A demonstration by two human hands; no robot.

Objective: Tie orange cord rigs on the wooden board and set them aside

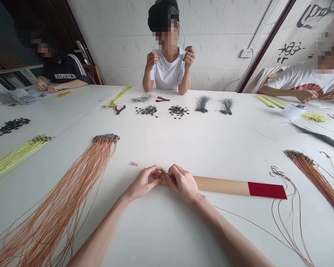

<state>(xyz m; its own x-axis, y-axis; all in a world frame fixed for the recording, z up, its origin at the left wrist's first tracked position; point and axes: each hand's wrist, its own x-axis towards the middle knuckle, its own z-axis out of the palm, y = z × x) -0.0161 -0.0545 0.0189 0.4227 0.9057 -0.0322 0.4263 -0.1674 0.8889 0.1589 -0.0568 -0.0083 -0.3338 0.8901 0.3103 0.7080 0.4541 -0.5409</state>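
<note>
My left hand (144, 182) and my right hand (183, 182) meet over the left end of a flat wooden strip (222, 184) with a dark red right end. The fingers of both are bent into a pinch, close together. What they pinch is too small and too covered to make out. From beneath my right forearm a thin brown cord (241, 216) runs right across the white table. It reaches a few fishing hooks on cords (280, 173) beside the red end. A small printed label (133, 163) lies beyond my left hand.
A long bundle of orange cords with hooks (80, 178) spreads at left, near a yellow bundle (19, 157). Another brown bundle (314, 181) lies at right. Farther back are black pieces (178, 110) and red-handled pliers (163, 99). Three people sit around the table (167, 141).
</note>
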